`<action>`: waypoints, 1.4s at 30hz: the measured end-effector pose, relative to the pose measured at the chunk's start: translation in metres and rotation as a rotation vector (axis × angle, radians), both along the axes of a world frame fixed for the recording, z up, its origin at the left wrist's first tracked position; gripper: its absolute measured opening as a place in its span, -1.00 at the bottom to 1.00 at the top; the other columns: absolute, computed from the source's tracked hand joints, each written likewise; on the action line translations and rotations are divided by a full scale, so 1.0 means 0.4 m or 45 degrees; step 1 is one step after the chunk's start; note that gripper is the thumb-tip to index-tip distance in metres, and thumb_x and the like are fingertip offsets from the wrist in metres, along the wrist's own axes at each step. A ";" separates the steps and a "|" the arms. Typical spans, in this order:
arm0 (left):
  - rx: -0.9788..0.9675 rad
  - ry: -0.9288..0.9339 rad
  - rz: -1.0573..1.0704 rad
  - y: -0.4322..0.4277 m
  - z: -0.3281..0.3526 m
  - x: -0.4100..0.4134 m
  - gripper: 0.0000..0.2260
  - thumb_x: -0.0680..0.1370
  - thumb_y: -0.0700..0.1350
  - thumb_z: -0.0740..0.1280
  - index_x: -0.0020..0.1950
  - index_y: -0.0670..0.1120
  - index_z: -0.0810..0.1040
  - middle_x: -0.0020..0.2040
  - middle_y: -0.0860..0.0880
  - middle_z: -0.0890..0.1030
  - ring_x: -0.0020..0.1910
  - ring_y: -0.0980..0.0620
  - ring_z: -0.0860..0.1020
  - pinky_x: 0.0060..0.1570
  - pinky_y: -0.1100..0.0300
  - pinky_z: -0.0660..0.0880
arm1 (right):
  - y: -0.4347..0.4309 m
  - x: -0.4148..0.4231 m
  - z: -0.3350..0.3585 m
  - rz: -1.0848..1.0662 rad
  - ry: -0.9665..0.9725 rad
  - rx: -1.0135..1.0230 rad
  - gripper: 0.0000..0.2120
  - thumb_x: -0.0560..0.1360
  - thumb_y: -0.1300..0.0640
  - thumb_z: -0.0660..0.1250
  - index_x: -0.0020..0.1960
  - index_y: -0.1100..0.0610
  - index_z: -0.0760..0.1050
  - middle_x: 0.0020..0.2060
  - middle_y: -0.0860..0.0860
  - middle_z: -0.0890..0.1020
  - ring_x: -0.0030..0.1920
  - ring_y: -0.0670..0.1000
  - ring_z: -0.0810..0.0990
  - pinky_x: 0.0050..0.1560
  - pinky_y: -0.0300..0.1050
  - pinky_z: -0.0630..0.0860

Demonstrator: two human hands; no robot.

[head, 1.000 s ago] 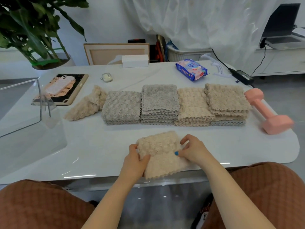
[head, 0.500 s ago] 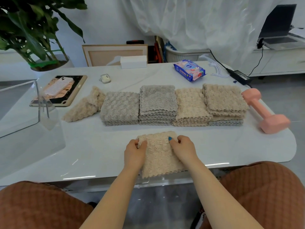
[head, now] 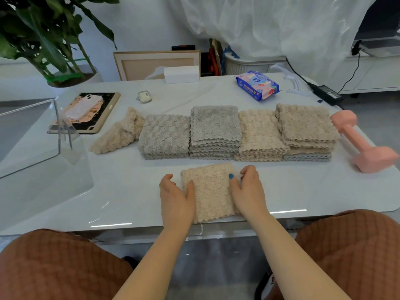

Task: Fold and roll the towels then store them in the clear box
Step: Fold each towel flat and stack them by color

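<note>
A folded beige towel (head: 211, 191) lies lengthwise at the table's near edge. My left hand (head: 175, 195) holds its left side with the thumb on top and the fingers curled at the edge. My right hand (head: 249, 189) holds the right side the same way, its blue-nailed thumb on the fabric. Behind it stand stacks of folded towels: two grey (head: 164, 135) (head: 215, 126) and two beige (head: 259, 133) (head: 307, 124). A loose beige towel (head: 119, 133) lies crumpled to their left. The clear box (head: 32, 135) stands at the table's left end.
A pink dumbbell (head: 363, 144) lies at the right end of the white table (head: 129, 187). Farther back are a phone on a tablet (head: 84, 107), an earbud case (head: 144, 96), a white box (head: 181, 74), a pack of wipes (head: 257, 84) and a power adapter (head: 324, 94).
The towel has become narrower, folded over. Both hands slid from its upper part out to its left and right sides.
</note>
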State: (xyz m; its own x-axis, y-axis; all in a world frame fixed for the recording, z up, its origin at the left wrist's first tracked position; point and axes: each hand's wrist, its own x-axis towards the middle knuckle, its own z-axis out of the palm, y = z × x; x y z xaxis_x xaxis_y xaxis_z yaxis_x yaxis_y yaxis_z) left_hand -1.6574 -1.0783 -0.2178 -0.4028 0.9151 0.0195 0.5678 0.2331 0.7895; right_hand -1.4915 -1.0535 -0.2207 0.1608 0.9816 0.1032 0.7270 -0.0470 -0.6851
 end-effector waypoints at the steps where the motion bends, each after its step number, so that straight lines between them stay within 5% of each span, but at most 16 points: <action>1: -0.055 0.139 -0.046 -0.009 -0.007 0.002 -0.52 0.56 0.03 0.27 0.37 -0.15 0.20 0.20 -0.16 0.44 0.12 -0.15 0.47 0.04 0.01 0.46 | -0.008 0.001 -0.005 0.110 -0.076 0.021 -0.85 0.54 0.11 0.23 0.00 0.11 0.27 -0.09 0.05 0.43 -0.16 0.07 0.45 -0.17 -0.02 0.41; 3: -0.039 0.287 -0.155 -0.025 -0.015 0.021 -0.59 0.57 -0.02 0.25 0.35 -0.09 0.22 0.10 -0.13 0.51 0.00 -0.16 0.50 -0.11 0.02 0.44 | -0.026 -0.010 -0.020 0.329 -0.229 0.036 -0.89 0.49 0.19 0.19 -0.03 0.07 0.29 -0.11 0.03 0.44 -0.18 0.09 0.46 -0.16 0.02 0.42; 5: 0.079 0.147 -0.236 -0.033 -0.010 0.044 -0.70 0.58 -0.14 0.22 0.29 -0.05 0.26 0.09 -0.09 0.52 -0.06 -0.05 0.49 -0.16 0.13 0.36 | -0.033 -0.015 -0.034 0.395 -0.194 0.108 -0.85 0.44 0.25 0.14 -0.09 0.02 0.30 -0.14 -0.01 0.40 -0.24 0.07 0.44 -0.21 0.01 0.41; 8: 0.298 0.028 -0.336 0.003 0.022 0.068 -0.83 0.58 -0.24 0.23 0.16 -0.08 0.40 0.08 -0.04 0.43 -0.08 0.28 0.40 -0.07 0.52 0.27 | -0.020 0.012 -0.004 0.276 0.096 0.250 -0.82 0.47 0.37 0.18 -0.09 0.12 0.44 -0.12 -0.03 0.35 -0.28 -0.04 0.41 -0.25 -0.16 0.43; 10: 0.432 0.026 -0.415 0.057 0.062 0.092 -0.88 0.55 -0.28 0.29 0.06 -0.12 0.50 0.03 -0.03 0.37 -0.09 0.25 0.38 0.00 0.62 0.22 | 0.011 0.053 0.039 0.159 0.147 0.436 -0.81 0.45 0.41 0.25 -0.06 0.18 0.54 -0.08 0.00 0.38 -0.24 -0.10 0.39 -0.22 -0.41 0.36; 13: 0.649 0.057 -0.521 0.179 0.140 0.170 -0.87 0.49 -0.30 0.36 0.03 -0.21 0.59 0.05 -0.03 0.33 -0.01 0.23 0.33 0.09 0.63 0.18 | 0.099 0.136 0.126 -0.014 0.094 0.707 -0.79 0.42 0.45 0.27 -0.03 0.26 0.60 -0.07 0.12 0.41 -0.14 -0.05 0.42 -0.11 -0.39 0.34; 17: 0.719 0.074 -0.636 0.351 0.247 0.293 -0.80 0.51 -0.33 0.31 0.12 -0.28 0.55 0.17 -0.20 0.34 0.04 0.08 0.37 0.06 0.49 0.22 | 0.250 0.248 0.240 -0.047 -0.063 0.758 -0.74 0.43 0.43 0.20 0.04 0.31 0.58 -0.05 0.23 0.43 -0.09 0.03 0.43 -0.04 -0.32 0.30; 21: 0.336 0.250 -0.723 0.450 0.153 0.333 -0.72 0.57 -0.31 0.20 0.28 -0.29 0.41 0.32 -0.24 0.31 0.15 -0.12 0.44 -0.11 0.51 0.26 | 0.343 0.310 0.150 0.062 -0.233 0.174 -0.66 0.44 0.41 0.21 0.16 0.27 0.58 0.04 0.30 0.46 0.03 0.24 0.50 0.01 -0.14 0.36; 23: 0.275 0.365 -0.687 0.443 0.064 0.330 -0.76 0.57 -0.26 0.18 0.23 -0.21 0.45 0.28 -0.21 0.33 0.10 -0.19 0.47 0.10 0.24 0.44 | 0.339 0.297 0.069 0.044 -0.136 0.099 -0.64 0.44 0.41 0.22 0.16 0.23 0.60 0.02 0.28 0.49 0.03 0.25 0.51 0.00 -0.17 0.37; 25: 0.277 0.476 -0.664 0.441 0.016 0.332 -0.74 0.58 -0.23 0.18 0.26 -0.16 0.46 0.29 -0.20 0.32 0.10 -0.21 0.47 0.14 0.01 0.45 | 0.341 0.285 0.036 -0.012 -0.047 0.146 -0.66 0.46 0.42 0.22 0.18 0.24 0.59 0.02 0.25 0.48 0.01 0.22 0.49 -0.01 -0.23 0.31; 34: 0.270 0.598 -0.780 0.427 0.027 0.312 -0.55 0.52 -0.32 0.24 0.41 -0.12 0.36 0.44 -0.20 0.21 0.31 -0.22 0.36 0.23 -0.01 0.41 | 0.332 0.293 0.056 -0.031 -0.113 0.083 -0.67 0.52 0.36 0.20 0.23 0.22 0.55 0.13 0.21 0.44 0.14 0.20 0.43 0.13 -0.13 0.37; 39: 0.548 0.779 -0.570 0.296 0.032 0.161 -0.64 0.36 -0.33 0.42 0.13 -0.10 0.58 0.27 -0.22 0.48 0.17 -0.23 0.49 0.08 -0.07 0.46 | 0.232 0.183 0.098 -0.351 -0.373 0.451 -0.67 0.36 0.31 0.20 0.05 0.12 0.57 0.26 0.21 0.42 0.21 0.26 0.34 0.10 0.14 0.35; 42: 0.523 0.746 -0.382 0.219 0.005 0.012 -0.67 0.40 -0.34 0.40 0.14 -0.12 0.59 0.23 -0.20 0.52 0.17 -0.22 0.52 0.08 -0.07 0.46 | 0.174 0.025 0.067 -0.126 -0.297 0.634 -0.64 0.34 0.22 0.11 0.06 0.12 0.55 0.19 0.20 0.47 0.16 0.19 0.37 0.09 0.09 0.31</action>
